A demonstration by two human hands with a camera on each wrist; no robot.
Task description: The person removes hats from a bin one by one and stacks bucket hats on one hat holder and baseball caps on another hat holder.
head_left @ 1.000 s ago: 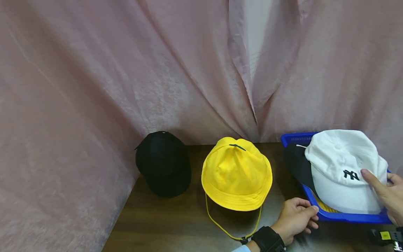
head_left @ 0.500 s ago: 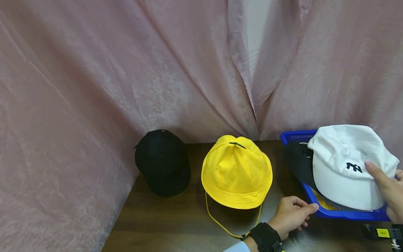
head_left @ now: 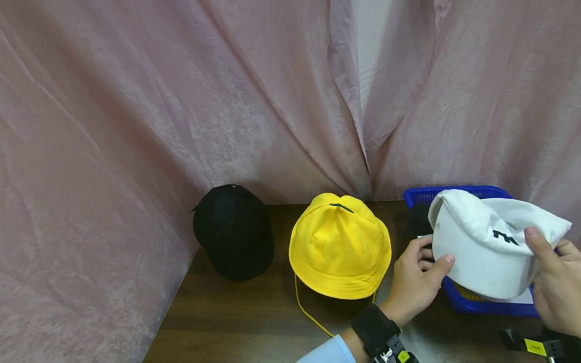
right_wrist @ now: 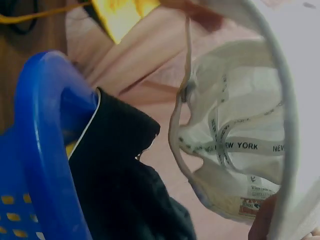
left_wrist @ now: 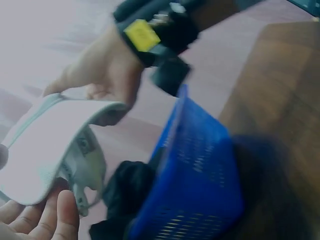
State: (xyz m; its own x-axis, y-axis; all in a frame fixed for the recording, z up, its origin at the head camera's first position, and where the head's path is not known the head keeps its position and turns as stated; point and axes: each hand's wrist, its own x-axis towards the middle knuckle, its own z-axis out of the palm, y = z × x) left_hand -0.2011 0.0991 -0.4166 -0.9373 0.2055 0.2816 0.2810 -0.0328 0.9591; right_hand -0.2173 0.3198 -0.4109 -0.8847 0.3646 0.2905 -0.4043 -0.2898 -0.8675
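Observation:
A white baseball cap [head_left: 476, 252] with a black monogram is held over the blue basket [head_left: 490, 306] in the head view. My right hand [head_left: 558, 282] pinches its right side, thumb on the front near the monogram. At the brim's left end, my left hand [head_left: 415, 282] holds the edge, thumb in front and fingers behind. The left wrist view shows the fingers [left_wrist: 45, 215] of that hand under the brim. Looking from the right wrist, the cap's inside [right_wrist: 245, 120] faces the camera, with printed tape along its seams. A dark cap [right_wrist: 120, 170] lies in the basket, partly hidden.
A yellow bucket hat [head_left: 340, 247] with a chin cord stands on the brown table [head_left: 236, 312] left of the basket. Farther left sits a black cap [head_left: 233, 232]. Pink curtains [head_left: 272, 101] hang right behind the table. Something yellow shows inside the basket.
My left hand has let go of the basket's corner and moved up to the cap's brim. The right hand has lifted and tilted the white cap, uncovering more of the basket's back rim.

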